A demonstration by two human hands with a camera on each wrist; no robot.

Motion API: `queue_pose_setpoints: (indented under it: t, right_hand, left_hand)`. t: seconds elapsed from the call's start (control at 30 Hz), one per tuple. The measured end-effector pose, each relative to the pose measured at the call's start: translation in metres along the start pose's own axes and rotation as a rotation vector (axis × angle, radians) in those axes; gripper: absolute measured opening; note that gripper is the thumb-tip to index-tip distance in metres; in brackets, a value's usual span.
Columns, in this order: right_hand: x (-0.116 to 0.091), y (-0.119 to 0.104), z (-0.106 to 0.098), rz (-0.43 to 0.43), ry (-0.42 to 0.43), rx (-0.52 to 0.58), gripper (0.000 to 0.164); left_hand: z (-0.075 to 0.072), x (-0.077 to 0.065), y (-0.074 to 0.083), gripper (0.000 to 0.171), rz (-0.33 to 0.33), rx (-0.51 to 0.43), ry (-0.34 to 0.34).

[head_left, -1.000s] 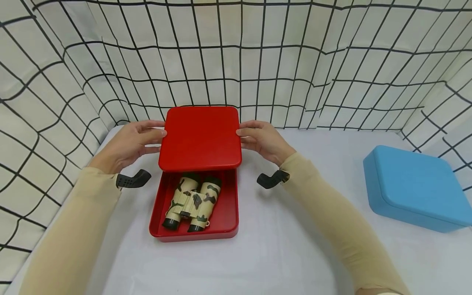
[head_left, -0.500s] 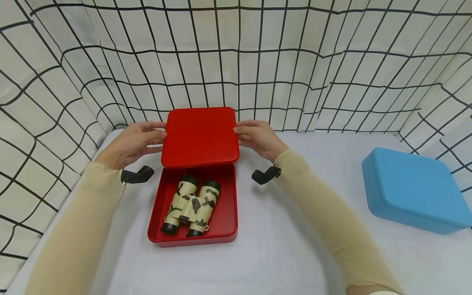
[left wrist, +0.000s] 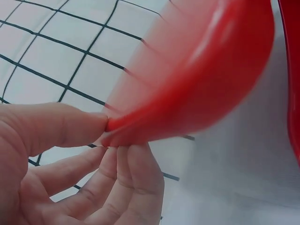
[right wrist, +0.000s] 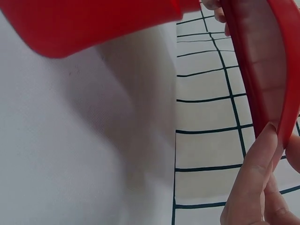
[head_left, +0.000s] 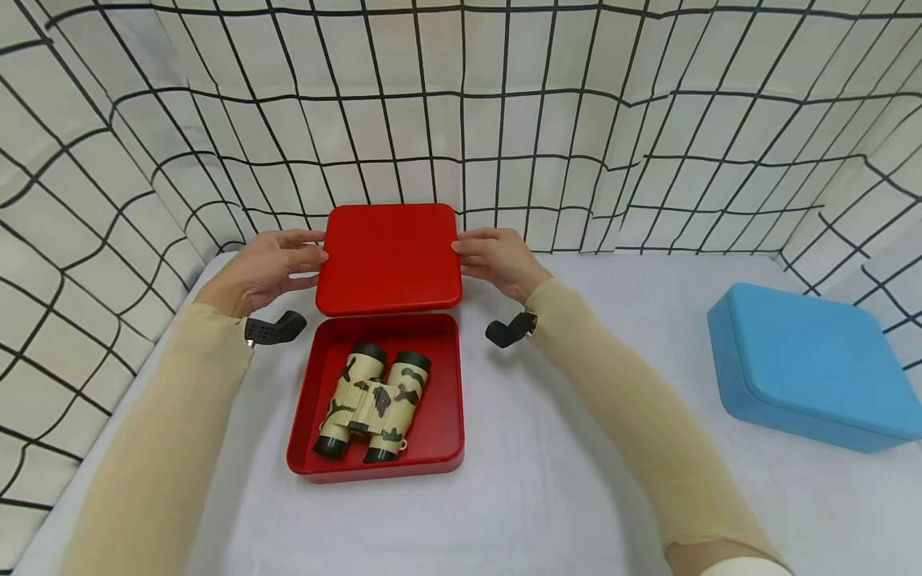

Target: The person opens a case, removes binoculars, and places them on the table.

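Observation:
A red lid (head_left: 390,260) is held by its two side edges, just beyond the far rim of an open red box (head_left: 446,384). My left hand (head_left: 270,268) pinches the lid's left edge between thumb and fingers, which the left wrist view shows close up. On the opposite edge my right hand (head_left: 500,260) pinches the lid the same way; the right wrist view shows fingertips at its underside rim. Inside the box lie camouflage-patterned binoculars (head_left: 374,404), tilted slightly, with black ends.
A blue lidded box (head_left: 814,364) stands on the white table (head_left: 576,496) at the right. Black grid wire panels (head_left: 504,128) over white cloth enclose the back and both sides. Small black camera mounts (head_left: 276,328) sit on both wrists.
Both hands have moved the lid away from me, off the box's far end. More of the box's inside and the whole binoculars now show.

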State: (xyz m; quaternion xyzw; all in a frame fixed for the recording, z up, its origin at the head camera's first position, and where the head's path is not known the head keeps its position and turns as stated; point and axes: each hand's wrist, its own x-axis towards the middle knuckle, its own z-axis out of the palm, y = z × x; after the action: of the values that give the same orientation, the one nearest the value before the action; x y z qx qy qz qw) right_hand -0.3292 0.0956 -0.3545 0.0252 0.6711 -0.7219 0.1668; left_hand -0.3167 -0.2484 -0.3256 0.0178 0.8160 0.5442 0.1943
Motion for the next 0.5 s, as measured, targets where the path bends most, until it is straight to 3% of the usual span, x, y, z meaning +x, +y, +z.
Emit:
queue_pose_setpoints:
  t: [0.5]
  right_hand:
    - [0.021, 0.012, 0.004, 0.017, 0.04, -0.049, 0.039]
  left_hand:
    - [0.001, 0.02, -0.013, 0.063, -0.011, 0.039, 0.062]
